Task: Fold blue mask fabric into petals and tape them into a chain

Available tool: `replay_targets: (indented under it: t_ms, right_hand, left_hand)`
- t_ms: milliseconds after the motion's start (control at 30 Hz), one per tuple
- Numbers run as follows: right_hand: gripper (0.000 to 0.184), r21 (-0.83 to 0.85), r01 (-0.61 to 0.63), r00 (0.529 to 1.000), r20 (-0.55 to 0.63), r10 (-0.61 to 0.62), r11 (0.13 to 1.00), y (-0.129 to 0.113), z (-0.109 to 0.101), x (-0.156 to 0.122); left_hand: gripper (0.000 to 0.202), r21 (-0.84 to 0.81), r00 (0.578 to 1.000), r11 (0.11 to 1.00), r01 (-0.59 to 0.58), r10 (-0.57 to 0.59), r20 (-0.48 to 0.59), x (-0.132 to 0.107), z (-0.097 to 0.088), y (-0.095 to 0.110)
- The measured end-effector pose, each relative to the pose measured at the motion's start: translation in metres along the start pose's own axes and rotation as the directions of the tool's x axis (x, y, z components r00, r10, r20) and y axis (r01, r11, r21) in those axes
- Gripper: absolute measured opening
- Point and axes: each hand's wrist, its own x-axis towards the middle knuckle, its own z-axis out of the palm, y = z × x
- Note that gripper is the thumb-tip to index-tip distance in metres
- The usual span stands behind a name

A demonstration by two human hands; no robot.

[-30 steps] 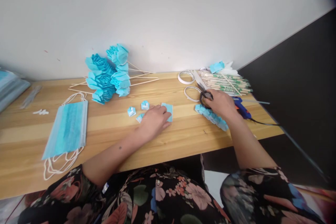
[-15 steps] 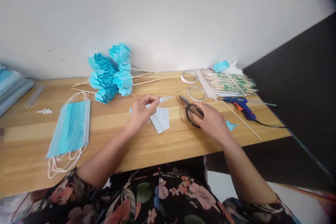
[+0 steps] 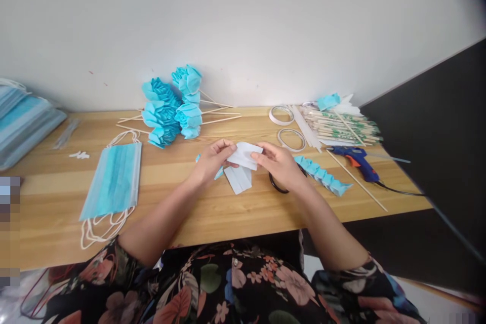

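Between my two hands a small white piece of mask fabric (image 3: 245,156) is spread out above the table. My left hand (image 3: 212,161) pinches its left edge, and my right hand (image 3: 279,163) pinches the right edge. Another pale piece of fabric (image 3: 238,180) lies on the wood just below. Small blue scraps (image 3: 219,173) show by my left fingers. A pair of scissors (image 3: 280,187) rests on the table, mostly covered by my right hand; only its black handle shows. A pleated blue strip (image 3: 324,176) lies right of that hand.
Blue paper-like flowers on sticks (image 3: 170,106) lie at the back. Stacked face masks (image 3: 112,179) sit left, with a larger pile (image 3: 26,121) beyond. Tape rolls (image 3: 281,115), bundled sticks (image 3: 341,125) and a blue glue gun (image 3: 359,162) with its cord occupy the right.
My right hand has let go of the scissors and taken the fabric's right edge. The fabric in my left hand is now opened out. The view has shifted slightly, and the pleated strip shows more.
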Motion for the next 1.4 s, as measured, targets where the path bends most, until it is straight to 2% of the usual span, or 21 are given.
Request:
replay_targets:
  t_ms: [100,200,367,633,767,833,900,967,1000,1067,1133,1167,1200,1267,1333,1400]
  right_hand:
    - [0.027,0.111,0.007,0.999,-0.040,-0.002,0.994,0.004,0.014,0.012]
    - [0.025,0.133,0.044,0.996,-0.089,-0.032,0.990,0.009,0.020,0.019]
    - [0.028,0.153,0.081,0.979,-0.196,-0.050,0.985,0.020,0.021,0.019]
    - [0.027,0.121,0.111,0.967,-0.242,-0.079,0.986,0.017,0.021,0.013]
    - [0.025,0.039,0.143,0.931,-0.345,-0.121,0.989,0.006,0.004,0.006]
    - [0.024,0.001,0.130,0.901,-0.417,-0.117,0.992,0.005,-0.013,0.002]
    - [0.023,-0.098,0.083,0.889,-0.442,-0.118,0.992,0.008,-0.033,-0.001]
    - [0.020,-0.312,0.016,0.905,-0.400,-0.146,0.950,0.014,-0.053,-0.002]
    - [0.018,-0.462,-0.016,0.924,-0.346,-0.164,0.887,0.018,-0.062,-0.002]
    - [0.018,-0.733,-0.040,0.967,-0.200,-0.159,0.680,0.025,-0.075,-0.001]
    - [0.019,-0.875,-0.027,0.993,-0.079,-0.088,0.484,0.029,-0.082,0.001]
    - [0.019,-0.904,-0.021,0.997,-0.048,-0.052,0.427,0.030,-0.083,0.003]
    - [0.019,-0.918,-0.019,0.999,-0.031,-0.024,0.395,0.030,-0.084,0.004]
    - [0.020,-0.923,-0.017,1.000,-0.019,-0.001,0.386,0.024,-0.082,0.005]
    - [0.020,-0.904,0.029,0.999,0.018,-0.030,0.426,0.012,-0.078,0.003]
    - [0.019,-0.860,0.139,0.989,0.095,-0.114,0.491,-0.005,-0.072,-0.002]
  left_hand:
    - [0.044,0.061,1.000,0.998,-0.026,0.026,0.006,0.001,0.001,0.000]
    - [0.043,0.147,0.999,0.988,-0.046,0.044,0.019,0.002,0.000,-0.001]
    - [0.025,0.248,0.997,0.966,-0.077,0.083,-0.011,0.003,-0.003,-0.003]
    - [0.017,0.287,0.993,0.952,-0.109,0.120,-0.021,0.000,-0.002,0.000]
    - [0.025,0.337,0.996,0.937,-0.089,0.089,0.014,0.000,-0.002,0.003]
    - [0.030,0.373,0.998,0.925,-0.069,0.065,0.023,0.001,-0.003,0.002]
    - [0.036,0.424,0.998,0.904,-0.055,0.045,0.035,0.002,-0.004,0.001]
    - [0.041,0.493,0.997,0.868,-0.061,0.032,0.068,0.001,-0.005,0.000]
    - [0.042,0.535,0.995,0.841,-0.080,0.039,0.089,0.001,-0.005,0.000]
    - [0.040,0.624,0.987,0.765,-0.160,0.105,0.125,-0.001,-0.005,0.000]
    - [0.031,0.674,0.957,0.684,-0.279,0.254,0.139,-0.002,-0.006,0.001]
    - [0.024,0.679,0.932,0.652,-0.336,0.337,0.138,-0.002,-0.006,0.001]
    - [0.018,0.677,0.902,0.627,-0.385,0.411,0.132,-0.003,-0.006,0.002]
    - [0.012,0.672,0.848,0.583,-0.456,0.515,0.129,-0.004,-0.006,0.004]
    - [0.018,0.700,0.818,0.526,-0.482,0.556,0.146,-0.007,-0.004,0.006]
    - [0.028,0.734,0.807,0.473,-0.488,0.564,0.174,-0.013,-0.001,0.008]
